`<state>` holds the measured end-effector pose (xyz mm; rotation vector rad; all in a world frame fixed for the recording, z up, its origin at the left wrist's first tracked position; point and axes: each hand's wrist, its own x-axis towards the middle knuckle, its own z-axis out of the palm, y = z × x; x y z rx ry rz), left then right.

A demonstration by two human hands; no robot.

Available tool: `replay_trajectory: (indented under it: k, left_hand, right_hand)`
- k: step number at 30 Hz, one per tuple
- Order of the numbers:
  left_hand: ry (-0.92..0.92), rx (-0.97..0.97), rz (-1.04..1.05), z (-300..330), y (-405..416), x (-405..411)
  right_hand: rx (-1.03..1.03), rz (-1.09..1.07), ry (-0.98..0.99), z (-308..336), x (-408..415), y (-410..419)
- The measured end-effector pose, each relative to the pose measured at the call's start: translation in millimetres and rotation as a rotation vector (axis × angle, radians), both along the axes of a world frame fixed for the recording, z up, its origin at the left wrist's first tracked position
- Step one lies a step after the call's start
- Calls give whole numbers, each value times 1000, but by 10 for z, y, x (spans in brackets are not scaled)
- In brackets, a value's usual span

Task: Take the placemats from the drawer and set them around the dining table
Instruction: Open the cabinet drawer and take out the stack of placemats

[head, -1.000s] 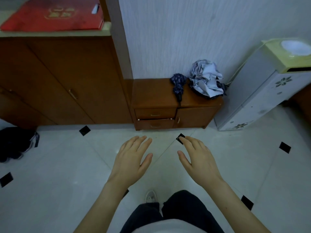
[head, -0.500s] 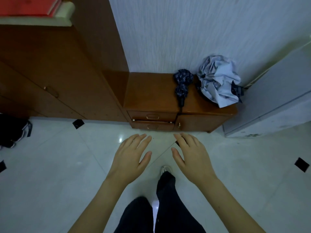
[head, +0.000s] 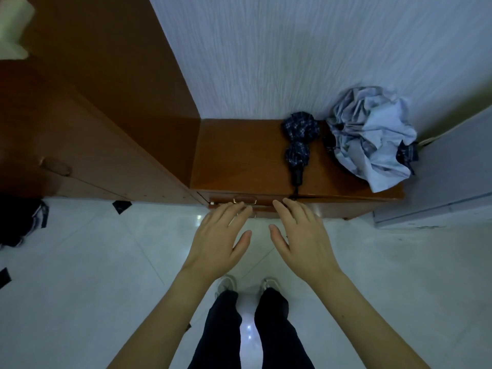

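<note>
A low wooden cabinet [head: 239,155] stands against the wall straight ahead, seen from above. Its top drawer [head: 263,201] shows as a thin front strip with a brass handle [head: 245,200] and looks pushed in. My left hand [head: 221,238] reaches forward, palm down and fingers apart, its fingertips just below the handle. Beside it, my right hand [head: 300,235] is stretched out the same way, with its fingertips at the drawer's front edge. Both hands hold nothing. No placemats are in sight.
A folded dark checked umbrella [head: 299,145] and a crumpled light blue cloth [head: 372,134] lie on the cabinet top. A tall wooden cupboard [head: 93,115] stands to the left, a grey appliance [head: 452,182] to the right. A dark bag [head: 18,219] lies on the white tiled floor.
I have walked up to the low cabinet, which now lies right below me. Both hands have come forward from mid-floor to the drawer front, still empty.
</note>
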<state>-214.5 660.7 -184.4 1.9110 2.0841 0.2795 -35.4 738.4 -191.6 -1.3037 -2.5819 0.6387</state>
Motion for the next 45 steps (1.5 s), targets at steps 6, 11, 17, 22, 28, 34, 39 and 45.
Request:
replay_trajectory:
  k: [6, 11, 17, 22, 28, 34, 39, 45]
  left_hand:
    - [4, -57, -44, -848, 475, -433]
    - [6, -55, -79, -1607, 812, -826]
    - [12, 53, -72, -2373, 1036, -1083]
    - [91, 167, -87, -3149, 1135, -1179]
    - [147, 344, -89, -3814, 1093, -1211]
    - [235, 564, -102, -4262, 1088, -1204]
    - [275, 588, -99, -4349, 1064, -1159]
    - [155, 689, -121, -4379, 875, -1078]
  right_hand:
    - [5, -46, -8, -726, -372, 340]
    - [54, -21, -80, -1408, -711, 604]
    - [125, 57, -177, -2216, -1040, 853]
    - [220, 124, -196, -3005, -1164, 917]
    - [408, 117, -149, -3755, -1157, 874]
    - [687, 72, 35, -4247, -1168, 934]
    - [753, 40, 60, -4342, -1185, 946]
    - [723, 27, 37, -4302, -1198, 930]
